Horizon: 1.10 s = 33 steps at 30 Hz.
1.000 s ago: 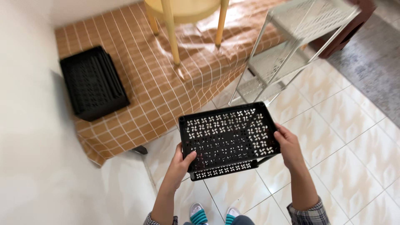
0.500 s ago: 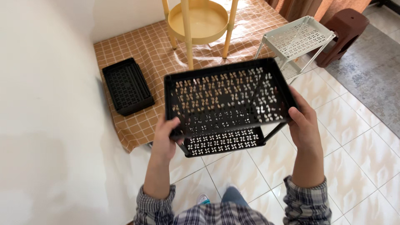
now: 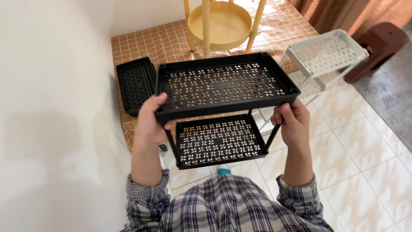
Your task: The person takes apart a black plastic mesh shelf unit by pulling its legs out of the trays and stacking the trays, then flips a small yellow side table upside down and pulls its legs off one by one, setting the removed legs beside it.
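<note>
I hold a black two-tier rack (image 3: 223, 92) up in front of my chest, between my two hands. My left hand (image 3: 150, 122) is wrapped around the near left corner of its top shelf, thumb on the rim and fingers curled underneath. My right hand (image 3: 292, 122) is closed around the near right post just under that shelf. The rack has two perforated shelves, one above the other, joined by thin posts. Both my forearms rise steeply from checked sleeves, wrists nearly straight. Beyond it, one loose black tray (image 3: 135, 83) lies on the checked cloth (image 3: 171, 41), one yellow round stand (image 3: 221, 23) is behind it, one white rack (image 3: 326, 53) is to the right, and one brown stool (image 3: 377, 45) is beside that.
</note>
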Tool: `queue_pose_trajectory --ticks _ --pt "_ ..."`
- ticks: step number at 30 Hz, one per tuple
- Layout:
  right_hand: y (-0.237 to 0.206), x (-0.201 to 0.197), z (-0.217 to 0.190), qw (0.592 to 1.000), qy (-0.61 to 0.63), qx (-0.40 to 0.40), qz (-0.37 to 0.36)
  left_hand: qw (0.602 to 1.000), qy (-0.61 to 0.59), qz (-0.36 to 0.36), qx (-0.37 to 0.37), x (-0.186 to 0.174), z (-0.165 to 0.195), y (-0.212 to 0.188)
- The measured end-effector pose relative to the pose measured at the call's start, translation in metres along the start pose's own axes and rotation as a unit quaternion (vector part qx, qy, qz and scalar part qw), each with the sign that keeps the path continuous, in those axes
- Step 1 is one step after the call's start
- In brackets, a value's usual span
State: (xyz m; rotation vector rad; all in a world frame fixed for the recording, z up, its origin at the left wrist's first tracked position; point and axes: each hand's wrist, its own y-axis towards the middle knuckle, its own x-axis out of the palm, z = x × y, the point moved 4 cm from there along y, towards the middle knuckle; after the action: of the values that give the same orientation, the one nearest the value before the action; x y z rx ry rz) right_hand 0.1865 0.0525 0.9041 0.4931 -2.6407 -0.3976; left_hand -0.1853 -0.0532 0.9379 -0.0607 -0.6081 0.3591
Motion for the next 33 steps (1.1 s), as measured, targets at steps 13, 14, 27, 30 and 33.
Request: queue_pose_trajectory --ticks 13,14,27,30,33 --pt "0.146 0.008 0.031 0.981 0.072 0.179 -0.036 0.978 0.191 0.062 0.064 0.007 0.019 0.069" --pt "0.152 0.009 0.037 0.978 0.073 0.190 -0.041 0.971 0.220 0.067 0.070 0.005 0.019 0.073" --pt "0.186 0.052 0.090 0.962 0.065 0.262 -0.043 0.495 0.722 -0.023 0.483 0.127 0.022 0.121" --pt "0.189 0.069 0.086 0.964 0.066 0.255 -0.048 0.433 0.746 -0.008 0.505 0.144 0.021 0.142" --pt "0.196 0.082 0.077 0.966 0.082 0.238 -0.067 0.485 0.790 -0.057 0.371 0.139 0.020 0.163"
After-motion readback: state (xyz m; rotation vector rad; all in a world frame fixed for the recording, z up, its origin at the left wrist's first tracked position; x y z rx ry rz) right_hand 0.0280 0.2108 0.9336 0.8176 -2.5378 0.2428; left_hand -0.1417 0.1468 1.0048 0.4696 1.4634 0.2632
